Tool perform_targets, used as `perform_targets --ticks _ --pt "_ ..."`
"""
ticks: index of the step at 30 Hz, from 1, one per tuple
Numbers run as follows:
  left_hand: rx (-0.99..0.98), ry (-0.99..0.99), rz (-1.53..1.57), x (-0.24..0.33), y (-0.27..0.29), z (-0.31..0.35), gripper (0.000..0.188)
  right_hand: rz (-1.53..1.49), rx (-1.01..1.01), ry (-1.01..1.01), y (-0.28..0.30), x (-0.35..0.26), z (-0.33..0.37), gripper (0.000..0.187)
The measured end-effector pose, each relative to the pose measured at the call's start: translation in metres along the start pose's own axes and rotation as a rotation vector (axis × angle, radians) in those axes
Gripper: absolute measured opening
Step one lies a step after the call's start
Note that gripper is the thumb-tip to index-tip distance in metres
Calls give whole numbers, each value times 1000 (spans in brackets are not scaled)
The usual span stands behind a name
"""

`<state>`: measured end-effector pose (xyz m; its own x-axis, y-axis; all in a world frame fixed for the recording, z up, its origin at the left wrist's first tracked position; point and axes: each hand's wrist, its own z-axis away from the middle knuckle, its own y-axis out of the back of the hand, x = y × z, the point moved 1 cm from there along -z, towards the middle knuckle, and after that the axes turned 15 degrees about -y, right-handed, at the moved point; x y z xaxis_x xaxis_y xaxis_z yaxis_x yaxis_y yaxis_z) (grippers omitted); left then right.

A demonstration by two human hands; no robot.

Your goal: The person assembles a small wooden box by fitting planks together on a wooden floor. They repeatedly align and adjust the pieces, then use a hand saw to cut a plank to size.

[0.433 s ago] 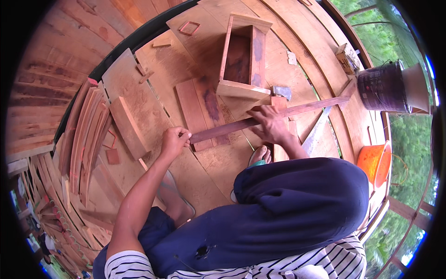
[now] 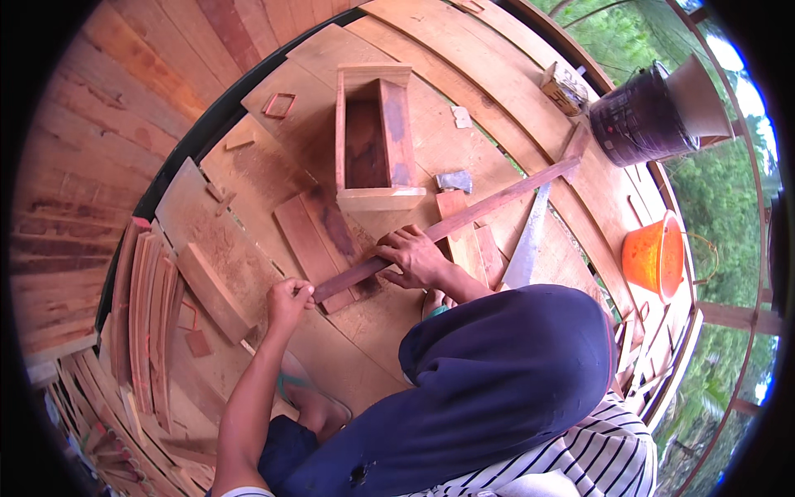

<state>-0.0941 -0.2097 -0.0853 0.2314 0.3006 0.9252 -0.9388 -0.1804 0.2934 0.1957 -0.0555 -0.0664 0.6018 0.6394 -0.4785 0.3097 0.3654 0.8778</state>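
A long, narrow wooden strip (image 2: 497,199) lies slantwise before me, its left end dark. At that end, my left hand (image 2: 290,302) is closed in a pinch, fingertips against the wood. My right hand (image 2: 416,258) grips the strip a short way along, fingers bent over its upper side. Beneath the strip are reddish boards (image 2: 310,244) on the plank floor. Just beyond stands an open wooden box (image 2: 360,199), with a metal tool head (image 2: 455,181) at its near right corner. A saw blade (image 2: 527,240) passes under the strip's right part.
Stacked thin slats (image 2: 149,323) and a thick board (image 2: 214,290) lie at left. On the right are an orange bucket (image 2: 652,257), a dark bucket (image 2: 642,116) and a small carton (image 2: 565,89). A red rectangular frame (image 2: 279,105) lies at the back.
The view has turned, so the floor things sit farther left and lower. My right hand has moved along the strip toward my left hand, which stays at the dark end.
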Motion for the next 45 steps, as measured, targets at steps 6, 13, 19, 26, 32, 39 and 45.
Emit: perform_targets --ticks 6,13,19,26,32,39,45 --pt "19 32 -17 2 0 4 9 -12 -36 -10 -4 0 -5 40" --pt "21 -8 29 3 0 -3 8 3 -24 -27 1 3 -8 41" --pt "25 18 36 9 -2 -4 8 -27 -24 -31 4 2 -7 39" --pt "25 21 24 11 -1 -2 9 -12 -24 -33 1 2 -9 40" --pt "10 35 -5 11 -2 -2 9 -13 -4 -21 3 -1 -9 40" --pt "0 49 -41 10 -2 -1 10 -12 3 -19 1 2 -9 39" --pt "11 74 -26 13 -3 -1 10 1 -11 -29 -2 4 -9 39"
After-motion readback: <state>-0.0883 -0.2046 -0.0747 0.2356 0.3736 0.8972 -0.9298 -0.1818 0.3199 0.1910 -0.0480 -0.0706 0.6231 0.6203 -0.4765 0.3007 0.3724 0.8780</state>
